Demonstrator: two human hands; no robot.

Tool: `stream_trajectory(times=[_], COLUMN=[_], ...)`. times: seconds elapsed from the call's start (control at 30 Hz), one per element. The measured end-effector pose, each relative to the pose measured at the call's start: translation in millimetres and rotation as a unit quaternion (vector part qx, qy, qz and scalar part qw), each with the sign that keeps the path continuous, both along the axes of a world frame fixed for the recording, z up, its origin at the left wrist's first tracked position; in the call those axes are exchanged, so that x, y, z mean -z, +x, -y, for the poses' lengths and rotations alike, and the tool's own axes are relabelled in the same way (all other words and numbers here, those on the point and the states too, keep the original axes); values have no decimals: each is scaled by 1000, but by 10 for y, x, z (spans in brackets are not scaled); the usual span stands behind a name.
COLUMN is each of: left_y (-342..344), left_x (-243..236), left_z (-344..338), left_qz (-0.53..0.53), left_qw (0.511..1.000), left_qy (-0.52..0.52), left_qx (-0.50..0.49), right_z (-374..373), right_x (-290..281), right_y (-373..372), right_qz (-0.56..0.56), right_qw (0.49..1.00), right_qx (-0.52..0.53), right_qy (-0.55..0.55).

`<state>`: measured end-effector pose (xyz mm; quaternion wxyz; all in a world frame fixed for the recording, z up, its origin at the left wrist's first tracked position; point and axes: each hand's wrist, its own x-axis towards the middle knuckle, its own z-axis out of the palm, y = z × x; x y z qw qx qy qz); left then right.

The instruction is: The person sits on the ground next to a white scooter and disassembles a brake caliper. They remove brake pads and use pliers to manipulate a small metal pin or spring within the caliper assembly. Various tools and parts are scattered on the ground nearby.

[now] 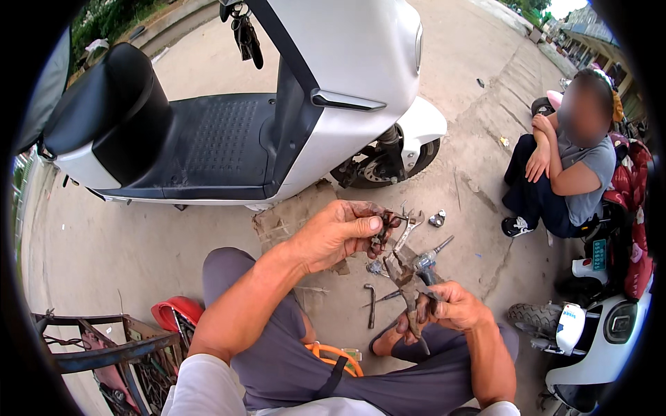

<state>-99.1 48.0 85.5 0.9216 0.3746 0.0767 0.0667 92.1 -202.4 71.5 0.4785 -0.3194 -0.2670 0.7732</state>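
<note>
Grease-blackened metal part (382,236) in the fingers, pliers raised beside it

Position: centre of the frame, in mid-air above the concrete. Our left hand (340,236) pinches the part between thumb and fingers, hiding much of its outline. Our right hand (454,308), right of lower centre, is closed around the handles of worn pliers (399,269). Hands apart, each on its own item; the plier head points up toward the part, but we cannot tell whether the two touch.

Progress, as we judge it: mid-job. Done: the part is loose in our grip and the pliers are at the ready. Not done: the part is neither fitted to anything nor set down, and we cannot tell how much handling it needs.

Around it: adjustable wrench (405,236) just right of centre, a small metal fitting (437,218) beyond it, a grey-blue power tool (425,261) below those, and an L-shaped wrench (372,308) at lower centre. With this much gear spread out, we read clearing up as yet to come.

White scooter (340,139) stands across the upper left and centre, its front wheel (424,161) in place under the fender. Whether the part belongs to it, we cannot tell.
</note>
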Motion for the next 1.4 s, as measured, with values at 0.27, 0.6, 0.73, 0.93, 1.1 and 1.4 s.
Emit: stream_trajectory(times=[0.27,0.6,0.73,0.93,1.1,1.4], left_y=[-42,-49,-40,-62,10,-52], left_x=[-70,-96,-63,-39,-77,-52], left_z=[20,48,32,30,81,41], left_qz=[3,-6,-8,-30,-55,-33], left_qw=[998,998,995,994,993,997], left_qy=[55,59,77,74,84,34], left_qx=[17,31,60,68,66,67], right_z=[-34,-66,-82,-75,-18,-70], right_x=[-45,-143,-186,-169,-163,-205], right_y=[-46,-60,-101,-145,-77,-125], right_qz=[6,40,30,28,33,23], right_qw=[1000,999,999,999,998,997], right_qx=[-29,-31,-36,-40,-46,-49], right_qy=[-7,-7,-2,22,-3,-47])
